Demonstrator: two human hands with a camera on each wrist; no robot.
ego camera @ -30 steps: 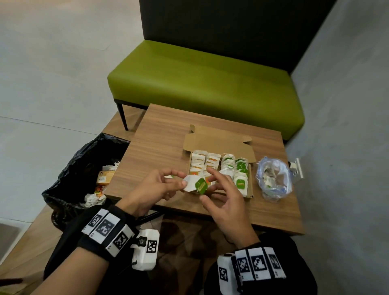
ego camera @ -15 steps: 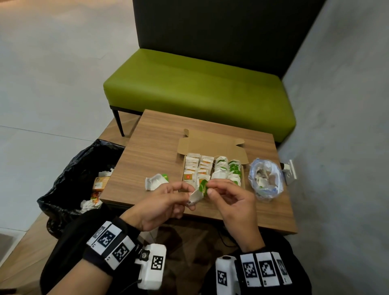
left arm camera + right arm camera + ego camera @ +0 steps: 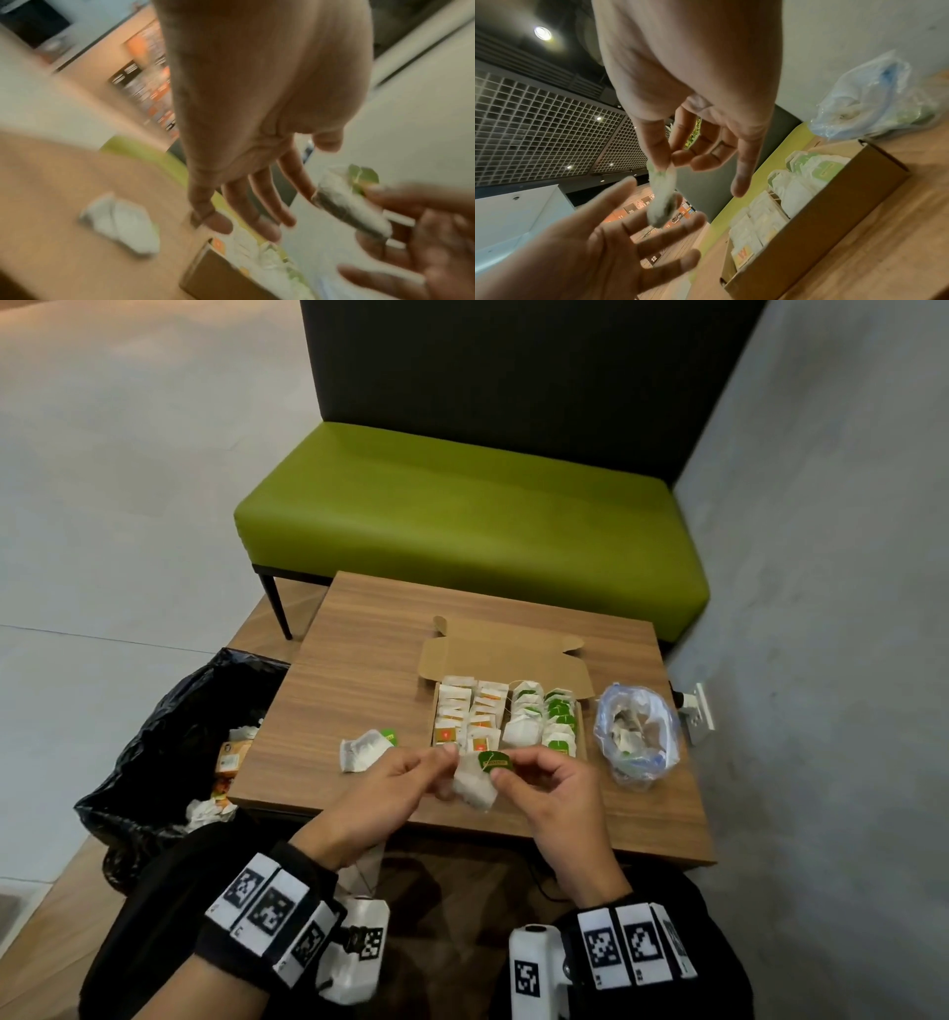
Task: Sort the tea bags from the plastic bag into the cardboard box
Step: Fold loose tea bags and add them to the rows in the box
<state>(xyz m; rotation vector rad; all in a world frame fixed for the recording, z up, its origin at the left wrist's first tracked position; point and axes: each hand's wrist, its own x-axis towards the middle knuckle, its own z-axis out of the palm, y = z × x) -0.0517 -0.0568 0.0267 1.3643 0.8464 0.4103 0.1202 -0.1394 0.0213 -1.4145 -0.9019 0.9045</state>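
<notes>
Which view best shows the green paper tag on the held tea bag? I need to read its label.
The head view: the green paper tag faces the camera, pinched by the right hand. The left wrist view shows it blurred behind the white tea bag. The right wrist view shows only a green sliver.

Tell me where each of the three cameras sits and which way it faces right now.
Head: looks forward and down on the table, cardboard box and plastic bag; both hands and wrist bands show.
Left wrist: looks along the left hand, fingers straight; table and box beyond.
Right wrist: looks along the right hand, whose grip pinches the tea bag; box and bag at right.
All three show the tea bag and box.
</notes>
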